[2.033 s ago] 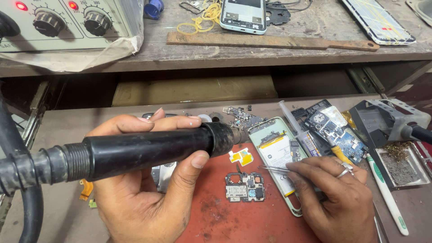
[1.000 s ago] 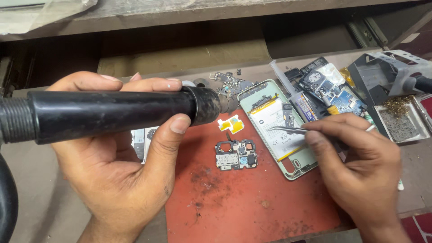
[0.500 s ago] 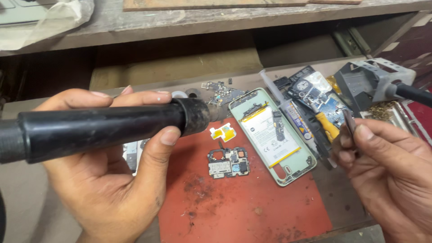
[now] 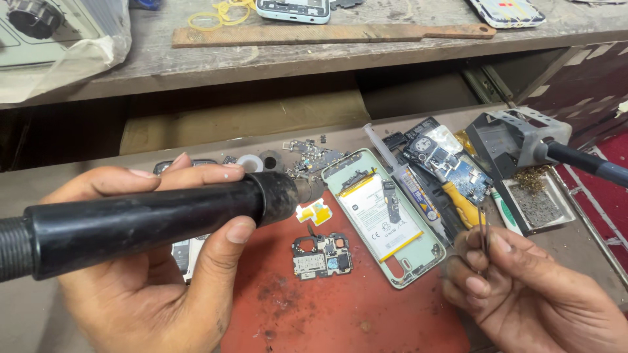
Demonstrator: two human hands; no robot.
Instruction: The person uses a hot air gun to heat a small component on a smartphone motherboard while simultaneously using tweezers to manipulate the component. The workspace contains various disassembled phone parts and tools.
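My left hand (image 4: pixel 163 287) grips a thick black hot-air tool handle (image 4: pixel 144 219), its nozzle end pointing right over a small yellow part (image 4: pixel 314 212). My right hand (image 4: pixel 530 294) holds thin metal tweezers (image 4: pixel 484 235) upright at the lower right, away from the phone. An opened pale green phone (image 4: pixel 386 222) with its battery showing lies on a red mat (image 4: pixel 340 307). A small dark circuit board (image 4: pixel 322 255) lies on the mat just left of the phone.
Loose circuit boards (image 4: pixel 445 160), a yellow-handled tool (image 4: pixel 461 202) and a white stick lie right of the phone. A soldering iron stand (image 4: pixel 517 140) and a metal tray with debris (image 4: pixel 536 199) sit at the right. A wooden shelf (image 4: pixel 294 55) above holds phones and rubber bands.
My right hand has pulled the tweezers off the open phone and drawn back to the lower right. The view has shifted; the hot-air handle stays in my left hand.
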